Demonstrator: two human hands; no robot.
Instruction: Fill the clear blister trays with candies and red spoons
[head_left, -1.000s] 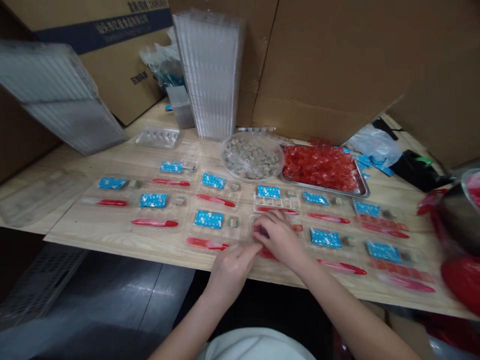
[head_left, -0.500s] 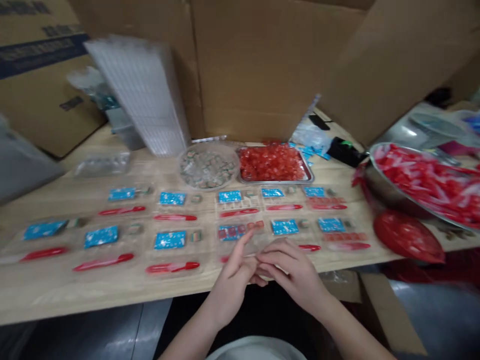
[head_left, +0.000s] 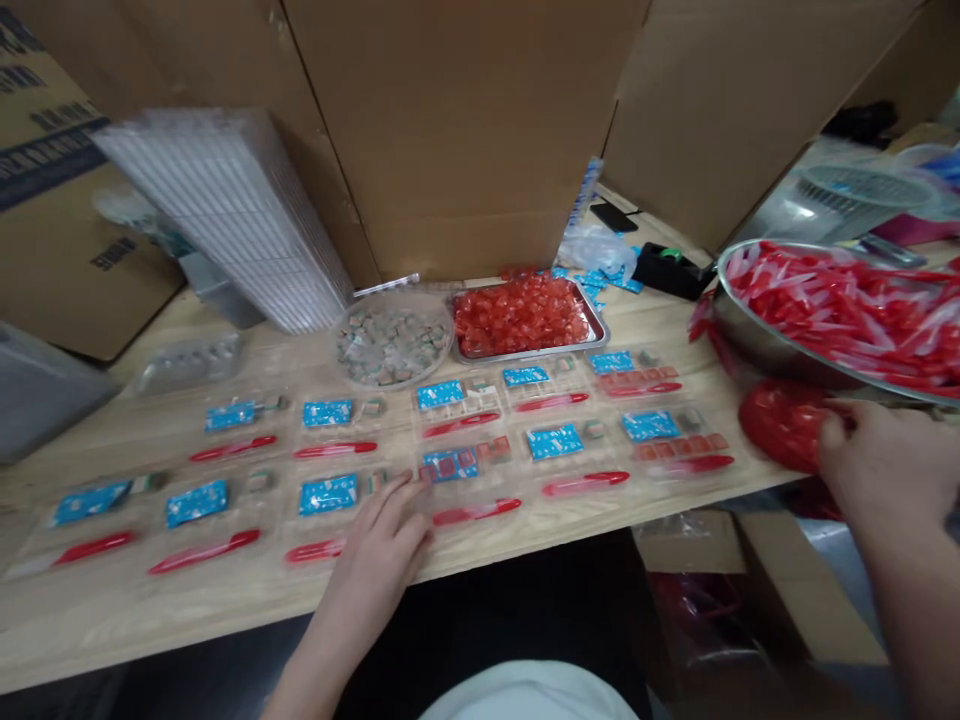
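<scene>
The strip of red squares (head_left: pixel 465 459), lying across a blue packet (head_left: pixel 439 471), sits at two o'clock from the fingertips of the left hand (head_left: pixel 381 535), its long axis running roughly from eight to two, and that hand is much the nearer; its slightly bent fingers rest close together at the trays, seemingly empty. The right hand (head_left: pixel 892 460) touches the red bag (head_left: pixel 776 425), which lies at nine o'clock, though whether its fingers clamp it I cannot tell

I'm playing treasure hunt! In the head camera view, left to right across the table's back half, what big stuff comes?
Leaning stack of clear plastic trays, round dish of small blocks, metal tray of red pieces, black box, metal bowl of red-and-white pieces.
</scene>
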